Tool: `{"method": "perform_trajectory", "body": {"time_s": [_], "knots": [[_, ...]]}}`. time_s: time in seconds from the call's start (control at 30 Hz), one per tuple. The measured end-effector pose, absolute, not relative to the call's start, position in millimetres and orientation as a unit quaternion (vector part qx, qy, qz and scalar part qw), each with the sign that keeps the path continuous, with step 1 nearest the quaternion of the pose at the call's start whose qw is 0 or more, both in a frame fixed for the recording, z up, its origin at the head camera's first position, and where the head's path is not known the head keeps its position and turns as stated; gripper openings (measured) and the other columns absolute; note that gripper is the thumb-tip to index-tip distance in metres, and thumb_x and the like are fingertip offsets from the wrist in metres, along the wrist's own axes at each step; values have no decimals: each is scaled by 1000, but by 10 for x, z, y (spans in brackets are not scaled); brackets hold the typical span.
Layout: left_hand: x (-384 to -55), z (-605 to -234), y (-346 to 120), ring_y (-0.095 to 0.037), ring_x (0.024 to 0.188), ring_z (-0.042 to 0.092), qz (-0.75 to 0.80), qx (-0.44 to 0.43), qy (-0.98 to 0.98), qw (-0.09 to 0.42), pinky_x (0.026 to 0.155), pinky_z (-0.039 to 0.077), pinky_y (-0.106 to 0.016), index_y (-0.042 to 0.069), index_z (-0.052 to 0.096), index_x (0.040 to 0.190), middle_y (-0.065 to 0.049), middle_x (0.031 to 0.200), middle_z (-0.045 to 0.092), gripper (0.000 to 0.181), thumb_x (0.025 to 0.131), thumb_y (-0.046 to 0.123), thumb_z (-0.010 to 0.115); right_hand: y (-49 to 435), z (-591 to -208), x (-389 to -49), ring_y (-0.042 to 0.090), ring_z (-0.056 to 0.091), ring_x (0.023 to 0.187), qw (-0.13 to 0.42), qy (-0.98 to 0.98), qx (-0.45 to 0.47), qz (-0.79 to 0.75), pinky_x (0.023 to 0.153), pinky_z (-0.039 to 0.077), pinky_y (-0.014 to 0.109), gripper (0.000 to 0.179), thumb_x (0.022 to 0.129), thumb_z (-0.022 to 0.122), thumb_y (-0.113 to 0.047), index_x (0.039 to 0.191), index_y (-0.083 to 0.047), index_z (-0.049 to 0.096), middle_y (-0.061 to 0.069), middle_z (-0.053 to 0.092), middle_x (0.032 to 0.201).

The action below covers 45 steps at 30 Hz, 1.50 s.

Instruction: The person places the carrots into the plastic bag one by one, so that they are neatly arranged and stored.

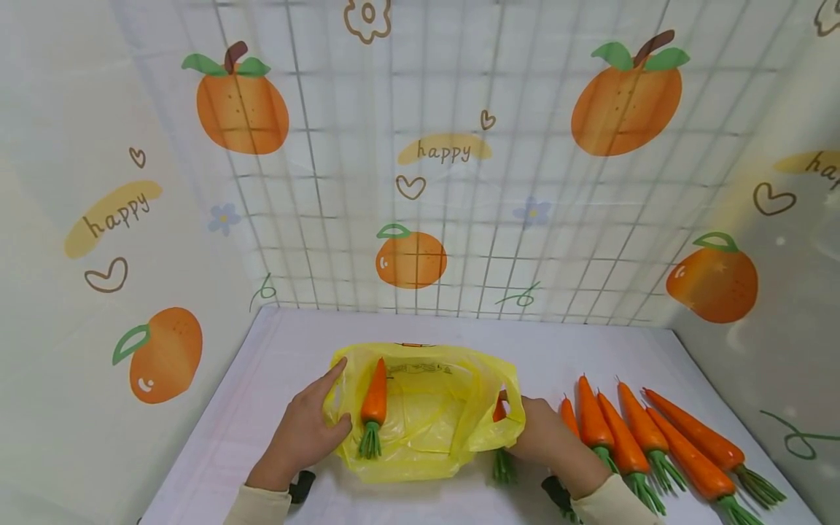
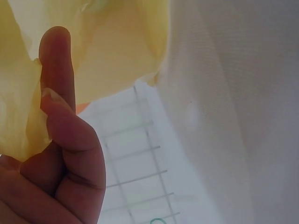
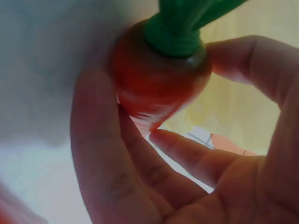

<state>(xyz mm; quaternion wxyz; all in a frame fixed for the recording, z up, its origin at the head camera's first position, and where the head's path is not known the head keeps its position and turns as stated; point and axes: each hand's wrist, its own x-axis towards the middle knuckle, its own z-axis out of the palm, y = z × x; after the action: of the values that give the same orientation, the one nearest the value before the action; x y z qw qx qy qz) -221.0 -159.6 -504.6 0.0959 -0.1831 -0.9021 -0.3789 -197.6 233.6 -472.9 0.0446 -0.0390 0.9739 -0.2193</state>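
Observation:
A yellow plastic bag [image 1: 420,430] stands with its mouth spread toward me in the head view. Inside, along its left wall, lies one carrot [image 1: 375,401] with green leaves at the bottom. My left hand [image 1: 311,423] grips the bag's left edge; the left wrist view shows its fingers [image 2: 77,140] against the yellow film. With my right hand [image 1: 541,434] I hold another carrot [image 3: 159,79] between thumb and fingers near its leafy end. That carrot is at the bag's right handle, which partly hides it in the head view.
Several carrots [image 1: 623,437] lie fanned out on the white table [image 1: 289,335] at the right, close to my right forearm. A printed curtain [image 1: 341,219] over a wire grid stands behind the table, with more curtain on both sides.

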Motion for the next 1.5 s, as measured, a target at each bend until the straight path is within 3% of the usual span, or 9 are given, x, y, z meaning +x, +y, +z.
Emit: {"method": "perform_trajectory", "body": {"time_s": [0.2,0.27,0.4,0.6,0.7,0.97,1.17,1.33,1.5], "knots": [[-2205,-5037,-1588,-17,135,43,-377,-182,-902,103,105,42,-48,35,30,157,11,150,42,86,82,25,73,2328,-4715,-1952,15,61,81,37,976,-43,-211,89,51,50,61,74,80,-57,123,-23,68,-4,71,97],[-2205,-5038,-1586,-17,134,44,-375,-181,-903,105,105,42,-48,35,30,157,11,149,43,86,82,25,73,2331,-4706,-1941,14,61,80,36,976,-51,-210,88,52,49,60,75,80,-54,125,-23,67,-5,70,93],[-2200,-5040,-1586,-16,135,44,-373,-179,-904,104,104,42,-48,36,30,157,13,150,41,86,82,25,72,2341,-4705,-1918,11,57,73,36,976,-64,-203,81,53,42,50,79,78,-50,122,-27,68,-10,65,81],[-2195,-5050,-1588,-16,136,42,-378,-188,-901,103,105,42,-48,34,29,157,16,152,37,86,83,24,71,2365,-4719,-1901,9,53,65,8,978,-90,-187,69,50,34,30,80,78,-49,100,-29,66,-13,57,70],[-2196,-5052,-1588,-16,137,41,-382,-192,-898,100,105,42,-48,34,29,157,16,152,37,86,83,23,71,2377,-4721,-1903,9,53,66,12,977,-86,-194,71,51,36,36,77,79,-53,99,-28,66,-13,57,70],[-2183,-5029,-1572,-14,137,40,-376,-175,-906,90,106,40,-48,36,28,157,17,152,37,86,83,25,71,2424,-4730,-1917,10,57,76,32,974,-55,-217,84,52,44,63,70,81,-61,119,-23,69,-10,66,85],[-2184,-5036,-1570,-16,135,43,-376,-174,-905,93,104,42,-49,38,29,156,15,150,39,86,82,25,71,2495,-4715,-1940,11,59,79,10,977,-63,-204,85,53,45,62,72,81,-58,118,-20,67,-8,68,93],[-2184,-5040,-1563,-18,135,44,-375,-166,-907,92,104,42,-50,40,28,156,11,149,42,87,82,26,72,2608,-4708,-1972,14,59,80,31,973,-34,-225,83,54,47,63,74,82,-50,124,-18,63,-4,67,98],[-2184,-5029,-1560,-17,135,44,-374,-167,-908,90,105,42,-49,40,28,156,11,149,43,87,82,26,72,2715,-4701,-1977,17,62,76,58,956,8,-289,70,58,39,75,72,84,-25,140,-11,54,4,69,98]]}}
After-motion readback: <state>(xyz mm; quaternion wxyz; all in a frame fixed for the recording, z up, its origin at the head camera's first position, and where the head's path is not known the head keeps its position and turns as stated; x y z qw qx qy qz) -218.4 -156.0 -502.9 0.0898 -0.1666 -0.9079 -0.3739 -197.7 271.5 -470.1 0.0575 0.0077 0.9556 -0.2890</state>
